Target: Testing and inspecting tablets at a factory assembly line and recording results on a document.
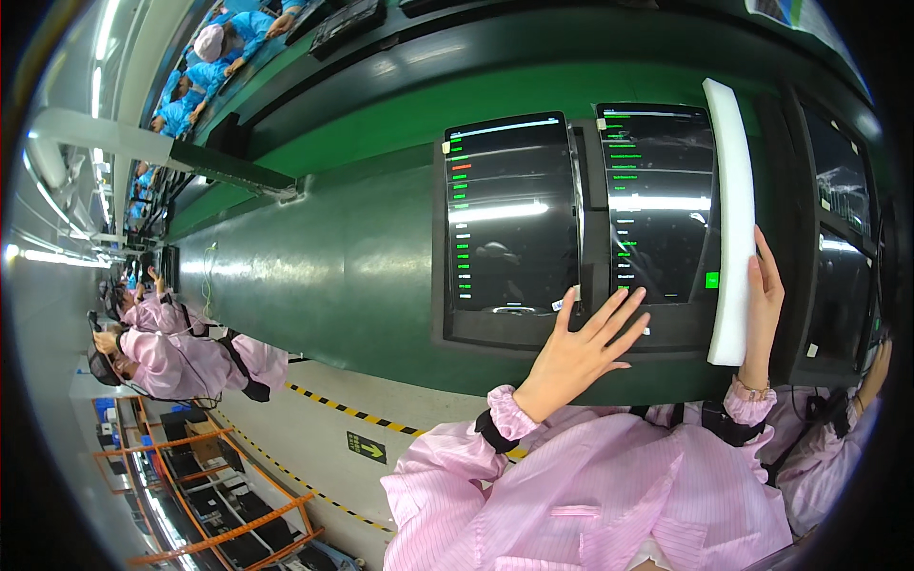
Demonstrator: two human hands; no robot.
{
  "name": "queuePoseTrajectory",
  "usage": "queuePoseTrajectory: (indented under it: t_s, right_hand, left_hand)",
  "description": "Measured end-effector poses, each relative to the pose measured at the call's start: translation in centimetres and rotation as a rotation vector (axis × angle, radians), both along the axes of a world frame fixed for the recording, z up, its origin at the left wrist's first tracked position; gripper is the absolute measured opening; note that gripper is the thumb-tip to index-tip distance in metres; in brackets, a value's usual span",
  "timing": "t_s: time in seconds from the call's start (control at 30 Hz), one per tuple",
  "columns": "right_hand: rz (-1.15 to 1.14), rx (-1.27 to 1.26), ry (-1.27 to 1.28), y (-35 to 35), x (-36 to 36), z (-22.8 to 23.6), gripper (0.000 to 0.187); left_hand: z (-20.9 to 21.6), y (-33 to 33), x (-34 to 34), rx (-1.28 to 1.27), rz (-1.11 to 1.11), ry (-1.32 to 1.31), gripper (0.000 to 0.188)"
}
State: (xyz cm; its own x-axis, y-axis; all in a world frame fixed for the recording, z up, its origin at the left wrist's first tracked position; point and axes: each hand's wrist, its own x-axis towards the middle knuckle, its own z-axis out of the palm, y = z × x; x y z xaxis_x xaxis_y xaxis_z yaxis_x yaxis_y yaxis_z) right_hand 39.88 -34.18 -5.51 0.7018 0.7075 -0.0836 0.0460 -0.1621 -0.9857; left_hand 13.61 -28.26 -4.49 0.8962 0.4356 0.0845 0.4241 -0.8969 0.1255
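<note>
Tablet (657,176) right of the frame's centre lies with its lower edge by my splayed left hand (576,352), while my right hand (764,295) touches a white foam strip (729,209), whether gripping I can't make out.

1. Loose pink smock (590,485) over there — finely pinstriped, creased across the front.
2. Left hand (574,360), bare; gathered pink cuff (512,411), black strap (491,434) behind it.
3. Right hand (764,305), bare too — narrow wristband (752,390), then another puckered cuff (748,406).
</note>
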Motion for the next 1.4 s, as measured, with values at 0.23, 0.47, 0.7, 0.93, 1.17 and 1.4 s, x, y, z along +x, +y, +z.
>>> queuePoseTrajectory:
  t_s: [0.23,0.47,0.7,0.93,1.17,1.4]
  right_hand:
    - [0.271,0.247,0.381,13.6,-3.2,1.2,0.037]
    - [0.36,0.409,-0.086,11.9,-14.9,3.4,0.035]
    - [0.518,0.312,-0.046,7.6,-25.0,-1.2,0.033]
    - [0.706,0.152,-0.37,6.7,-29.1,0.4,0.037]
    - [-0.47,-0.078,-1.123,-11.4,4.2,11.6,0.025]
    - [-0.544,-0.673,-1.204,-23.4,21.0,3.2,0.022]
  left_hand:
    - [1.6,10.4,-4.4,0.165,0.322,0.052,0.07]
    - [-0.6,25.6,-10.4,0.53,0.666,0.145,0.061]
    - [-0.8,31.5,-16.2,0.599,0.99,0.204,0.07]
    - [9.9,26.3,-18.9,0.631,1.06,0.059,0.061]
    - [7.9,7.5,3.3,-0.617,0.023,-0.519,0.037]
    - [3.6,-9.8,19.4,-1.626,-0.019,-0.285,0.069]
